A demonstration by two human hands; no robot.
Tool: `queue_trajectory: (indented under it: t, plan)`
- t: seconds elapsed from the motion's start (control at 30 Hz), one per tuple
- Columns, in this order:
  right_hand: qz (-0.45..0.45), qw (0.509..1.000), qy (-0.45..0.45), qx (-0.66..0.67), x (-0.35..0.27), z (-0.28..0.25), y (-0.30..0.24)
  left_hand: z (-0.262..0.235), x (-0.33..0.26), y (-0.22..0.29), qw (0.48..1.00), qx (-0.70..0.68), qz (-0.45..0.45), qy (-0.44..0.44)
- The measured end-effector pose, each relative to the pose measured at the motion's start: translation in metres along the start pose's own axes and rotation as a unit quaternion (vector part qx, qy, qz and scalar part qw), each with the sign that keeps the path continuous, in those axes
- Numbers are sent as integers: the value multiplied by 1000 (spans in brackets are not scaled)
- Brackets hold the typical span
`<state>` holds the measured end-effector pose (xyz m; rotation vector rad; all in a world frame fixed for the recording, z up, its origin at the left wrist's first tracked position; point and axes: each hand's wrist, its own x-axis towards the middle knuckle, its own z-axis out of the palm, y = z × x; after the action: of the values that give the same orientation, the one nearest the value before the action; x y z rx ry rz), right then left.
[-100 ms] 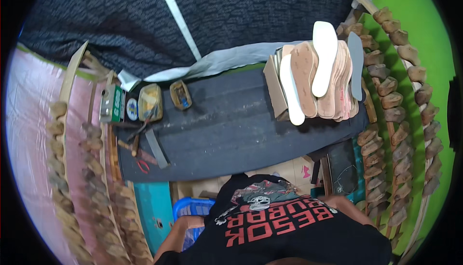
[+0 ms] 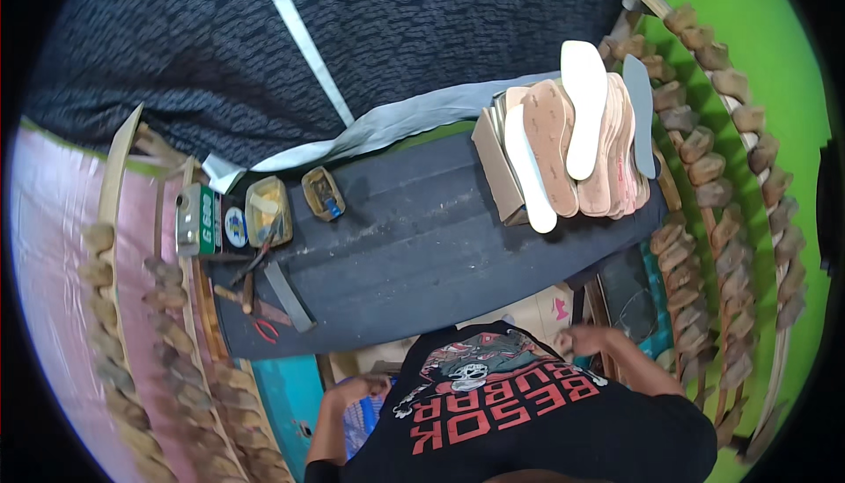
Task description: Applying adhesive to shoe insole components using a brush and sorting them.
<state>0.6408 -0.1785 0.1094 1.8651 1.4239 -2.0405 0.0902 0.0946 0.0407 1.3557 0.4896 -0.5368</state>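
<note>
Both hands are at the near side of the table, low beside my black printed shirt (image 2: 493,395). My left hand (image 2: 364,386) is loosely closed at the shirt's left side, over a blue plastic basket (image 2: 359,426). On the other side, my right hand (image 2: 584,340) has its fingers curled in, and nothing shows in it. Across the dark-covered table (image 2: 387,245), apart from both hands, stands a cardboard box (image 2: 497,166) packed with shoe insoles. A white insole (image 2: 584,109), a brown one (image 2: 547,144) and a grey one (image 2: 640,113) stick up from it.
At the table's left lie red-handled pliers (image 2: 266,332), a hammer (image 2: 247,293) and a flat grey strip (image 2: 289,296). Behind them stand a metal can (image 2: 211,222), a tub (image 2: 268,210) and a smaller container (image 2: 323,194). Racks of wooden shoe lasts (image 2: 709,168) flank both sides.
Both hands have come up and forward from my sides, the right one now showing past the shirt's edge. The view has shifted slightly; the things on the table lie as before.
</note>
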Motion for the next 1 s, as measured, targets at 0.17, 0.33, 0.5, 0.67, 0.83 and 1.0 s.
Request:
queue_trajectory:
  t: [0.17, 0.33, 0.5, 0.67, 0.83, 1.0]
  plan:
    - [-134, 967, -35, 216, 69, -12, -75, -12, 59, 69, 991, -72, 60, 95]
    - [-174, 973, 1, 154, 88, 0, -97, -16, 73, 113, 991, -98, 87, 6]
    - [-169, 965, 88, 182, 88, 1, -94, -33, 89, 111, 995, -80, 64, 7]
    - [-149, 962, 106, 204, 37, -32, -92, -57, 96, 188, 998, 30, 29, -43]
    - [-266, 900, 244, 245, -39, -86, -124, -31, 118, 338, 977, -28, 207, 39]
    - [-237, 744, 509, 362, -59, -115, -137, -5, 194, 386, 930, -161, 293, 153]
